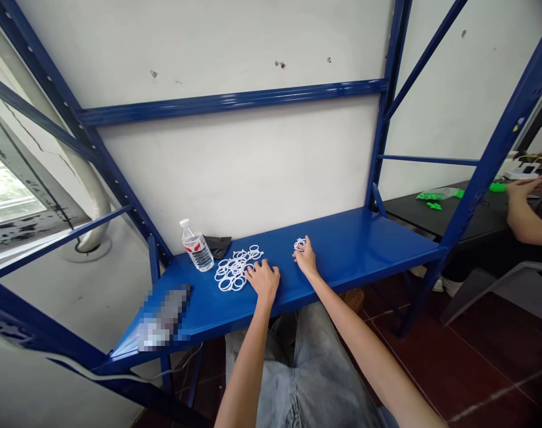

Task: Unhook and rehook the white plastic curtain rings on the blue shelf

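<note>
**Where white rings [232, 270] lie on a blue shelf [342, 255], both hands touch them**

Although the left hand [264, 280] lies open and palm down, its fingertips [252, 268] only meet the pile's right edge, gripping nothing. The right hand [305, 257] sits apart from the pile, its fingers curled over a small ring cluster [300, 244]; whether it grips the cluster, I can't tell. Just behind the pile stand a water bottle [196, 246] and a black cloth [218, 245]. Off to the right, a co-worker's hand [527, 190] sits over a black table [476, 229] with green pieces [434, 195].
</note>
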The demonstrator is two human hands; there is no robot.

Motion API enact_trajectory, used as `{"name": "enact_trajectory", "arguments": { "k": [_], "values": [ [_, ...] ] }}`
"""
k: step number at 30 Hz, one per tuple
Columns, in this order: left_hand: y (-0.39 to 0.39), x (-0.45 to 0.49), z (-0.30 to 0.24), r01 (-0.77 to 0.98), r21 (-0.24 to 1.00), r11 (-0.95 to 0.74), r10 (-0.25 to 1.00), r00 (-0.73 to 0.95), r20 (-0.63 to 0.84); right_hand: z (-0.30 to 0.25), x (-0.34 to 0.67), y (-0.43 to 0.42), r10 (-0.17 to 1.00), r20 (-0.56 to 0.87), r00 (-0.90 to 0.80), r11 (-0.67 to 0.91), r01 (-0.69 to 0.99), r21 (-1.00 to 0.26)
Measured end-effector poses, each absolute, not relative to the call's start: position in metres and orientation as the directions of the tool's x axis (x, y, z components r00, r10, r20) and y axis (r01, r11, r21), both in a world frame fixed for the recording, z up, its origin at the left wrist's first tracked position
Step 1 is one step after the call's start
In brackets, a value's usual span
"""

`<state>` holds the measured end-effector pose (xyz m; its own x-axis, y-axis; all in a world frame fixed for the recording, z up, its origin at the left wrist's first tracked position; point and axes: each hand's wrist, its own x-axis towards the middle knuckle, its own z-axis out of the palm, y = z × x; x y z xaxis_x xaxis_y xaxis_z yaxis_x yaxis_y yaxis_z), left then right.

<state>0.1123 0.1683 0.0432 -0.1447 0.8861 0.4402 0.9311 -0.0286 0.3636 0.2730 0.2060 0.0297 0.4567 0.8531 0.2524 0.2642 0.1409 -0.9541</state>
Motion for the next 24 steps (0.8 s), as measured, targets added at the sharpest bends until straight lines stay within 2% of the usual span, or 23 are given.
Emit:
{"name": "enact_trajectory", "arguments": {
  "k": [4,7,10,14,18,21,24],
  "values": [
    [0.168,0.108,0.046,0.925,0.345,-0.159,0.901,-0.007,0.434,0.028,0.271,0.203,0.786,0.405,0.467,0.118,0.529,-0.84],
    [0.168,0.105,0.049,0.893,0.362,-0.268,0.902,0.101,0.419,0.033,0.264,0.196,0.782,0.431,0.45,0.032,0.662,-0.748],
    [0.167,0.104,0.051,0.855,0.412,-0.315,0.899,0.129,0.419,0.039,0.257,0.188,0.799,0.44,0.409,-0.04,0.767,-0.64],
    [0.167,0.104,0.051,0.79,0.498,-0.358,0.879,0.105,0.465,0.046,0.25,0.179,0.82,0.455,0.349,-0.07,0.848,-0.525],
    [0.17,0.103,0.048,0.719,0.558,-0.415,0.857,0.103,0.506,0.05,0.25,0.176,0.842,0.415,0.344,-0.096,0.854,-0.511],
    [0.174,0.102,0.045,0.671,0.602,-0.434,0.852,0.088,0.517,0.052,0.251,0.175,0.863,0.428,0.27,-0.013,0.857,-0.515],
    [0.175,0.099,0.045,0.61,0.641,-0.465,0.848,0.099,0.521,0.051,0.252,0.173,0.905,0.426,0.019,0.221,0.833,-0.507]
  ]
}}
